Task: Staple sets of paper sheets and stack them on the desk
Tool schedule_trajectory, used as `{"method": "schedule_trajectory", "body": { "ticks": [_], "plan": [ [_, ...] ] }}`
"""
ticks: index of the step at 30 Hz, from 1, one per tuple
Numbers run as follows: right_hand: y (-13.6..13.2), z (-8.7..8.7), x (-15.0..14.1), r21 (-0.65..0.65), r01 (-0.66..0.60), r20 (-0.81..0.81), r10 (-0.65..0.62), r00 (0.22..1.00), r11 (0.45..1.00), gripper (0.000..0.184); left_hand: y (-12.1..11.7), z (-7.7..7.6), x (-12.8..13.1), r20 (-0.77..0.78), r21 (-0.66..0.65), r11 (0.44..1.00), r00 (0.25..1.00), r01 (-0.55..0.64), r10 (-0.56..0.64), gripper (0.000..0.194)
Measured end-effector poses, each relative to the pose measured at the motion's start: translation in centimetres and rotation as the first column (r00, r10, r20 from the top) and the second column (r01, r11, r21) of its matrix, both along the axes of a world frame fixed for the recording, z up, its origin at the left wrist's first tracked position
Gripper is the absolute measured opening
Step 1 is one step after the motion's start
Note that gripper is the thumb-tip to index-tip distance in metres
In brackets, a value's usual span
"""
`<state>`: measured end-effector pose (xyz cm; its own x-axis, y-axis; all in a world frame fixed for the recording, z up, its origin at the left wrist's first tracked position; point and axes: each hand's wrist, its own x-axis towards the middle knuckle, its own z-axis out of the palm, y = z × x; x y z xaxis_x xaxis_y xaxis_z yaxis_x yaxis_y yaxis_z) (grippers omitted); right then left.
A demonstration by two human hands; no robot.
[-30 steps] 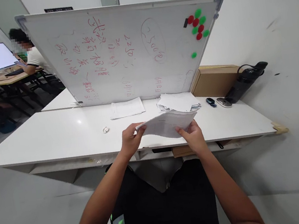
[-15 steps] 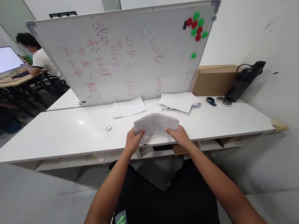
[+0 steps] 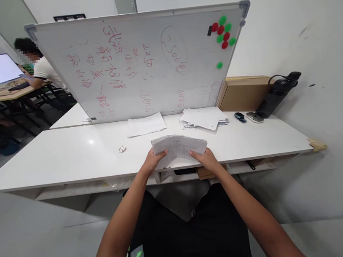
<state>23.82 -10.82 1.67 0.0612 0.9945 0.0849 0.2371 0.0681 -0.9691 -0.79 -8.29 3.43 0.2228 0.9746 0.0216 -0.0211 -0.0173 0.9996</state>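
Note:
A stack of paper sheets [image 3: 178,146] is held up at the desk's front edge, gently bowed, with faint print on the side facing me. My left hand [image 3: 155,161] grips its left end, thumb on the near face. At the right end my right hand [image 3: 205,157] pinches the sheets the same way. The fingers behind the stack are hidden. Beyond it on the white desk [image 3: 76,159] lie a flat paper pile [image 3: 146,125] and, to its right, an untidy paper pile [image 3: 205,117].
A whiteboard [image 3: 154,54] with red writing and magnets stands behind the piles. At the right are a cardboard box [image 3: 244,92], a black bottle [image 3: 277,94], a mouse [image 3: 254,117] and a watch-like object [image 3: 240,117]. A small white ring-shaped item [image 3: 122,149] lies left. Another person [image 3: 45,69] sits far left.
The held sheets have tipped slightly and their bow looks a little flatter. Both hands keep their grip. The whole view has shifted a little.

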Motion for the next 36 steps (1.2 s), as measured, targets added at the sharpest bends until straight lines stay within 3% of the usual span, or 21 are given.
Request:
{"method": "schedule_trajectory", "body": {
  "ticks": [3, 8, 14, 18, 22, 24, 27, 29, 32, 36],
  "plan": [
    [-0.1, -0.3, -0.2, -0.032, 0.005, -0.012, -0.006, 1.000, 0.999, 0.052, -0.3, 0.2, 0.5, -0.184, 0.019, 1.000, 0.983, 0.007, -0.003, 0.055],
    [-0.6, -0.6, -0.2, -0.038, 0.038, 0.017, -0.038, 0.999, 0.999, 0.053, -0.7, 0.4, 1.4, -0.459, 0.113, 0.993, 0.888, 0.025, 0.030, 0.050],
    [-3.3, -1.0, 2.0, -0.087, 0.160, 0.038, -0.157, 0.987, 0.983, 0.048, -1.2, 1.7, 1.4, -0.475, 0.119, 0.990, 0.880, 0.076, -0.010, 0.042],
    [-7.0, -2.4, 4.3, -0.225, 0.214, -0.033, -0.227, 0.973, 0.951, 0.048, -0.6, 2.2, 1.1, -0.465, 0.107, 0.984, 0.882, 0.139, -0.074, 0.037],
    [-10.3, -4.0, 5.7, -0.351, 0.307, -0.216, -0.395, 0.893, 0.885, 0.045, 1.3, 2.6, 1.1, -0.481, 0.177, 0.983, 0.875, 0.048, 0.044, 0.037],
    [-11.4, -4.2, 5.9, -0.384, 0.320, -0.306, -0.446, 0.841, 0.866, 0.042, 2.7, 2.9, 1.3, -0.570, 0.287, 0.958, 0.808, 0.028, 0.147, 0.039],
    [-12.2, -4.0, 5.8, -0.425, 0.318, -0.370, -0.483, 0.793, 0.848, 0.039, 5.0, 2.9, 2.0, -0.735, 0.409, 0.899, 0.641, 0.160, 0.220, 0.041],
    [-12.3, -3.9, 5.5, -0.432, 0.308, -0.395, -0.484, 0.781, 0.848, 0.040, 6.4, 2.5, 2.4, -0.823, 0.373, 0.888, 0.537, 0.268, 0.184, 0.045],
    [-12.3, -3.7, 5.1, -0.435, 0.261, -0.421, -0.451, 0.787, 0.862, 0.042, 7.7, 1.6, 2.6, -0.914, 0.220, 0.897, 0.402, 0.383, 0.052, 0.046],
    [-12.2, -3.4, 4.6, -0.449, 0.187, -0.430, -0.395, 0.812, 0.874, 0.043, 7.7, 1.2, 1.8, -0.948, 0.179, 0.881, 0.318, 0.437, 0.035, 0.028]
  ]
}}
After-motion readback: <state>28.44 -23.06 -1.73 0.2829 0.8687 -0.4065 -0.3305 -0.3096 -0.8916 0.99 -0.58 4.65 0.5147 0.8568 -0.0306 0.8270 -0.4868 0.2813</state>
